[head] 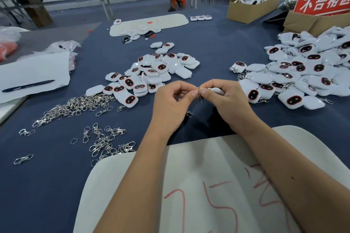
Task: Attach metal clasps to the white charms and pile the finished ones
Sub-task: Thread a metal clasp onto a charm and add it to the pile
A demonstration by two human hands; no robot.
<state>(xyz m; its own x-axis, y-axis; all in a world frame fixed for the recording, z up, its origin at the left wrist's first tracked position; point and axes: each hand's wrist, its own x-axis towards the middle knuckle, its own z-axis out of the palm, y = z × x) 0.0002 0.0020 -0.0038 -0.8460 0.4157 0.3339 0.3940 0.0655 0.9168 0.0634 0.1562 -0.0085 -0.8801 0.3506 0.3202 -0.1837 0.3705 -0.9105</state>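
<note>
My left hand (173, 100) and my right hand (225, 98) meet over the blue table near its middle. Between their fingertips hangs a metal clasp (200, 96), pinched by both. A white charm (216, 91) lies inside my right hand, mostly hidden by the fingers. Beyond my hands lies a heap of white charms with dark red-rimmed faces (149, 73). A larger pile of charms with clasps on them (303, 73) spreads at the right. Loose clasps (75, 106) lie in a heap at the left, with more clasps (106, 143) nearer me.
A white foam sheet with red writing (208, 185) lies under my forearms. A pen on white paper (28, 86) is at the left. Cardboard boxes (251, 5) and a red sign (323, 0) stand at the far right. Another white sheet (149, 22) lies farther back.
</note>
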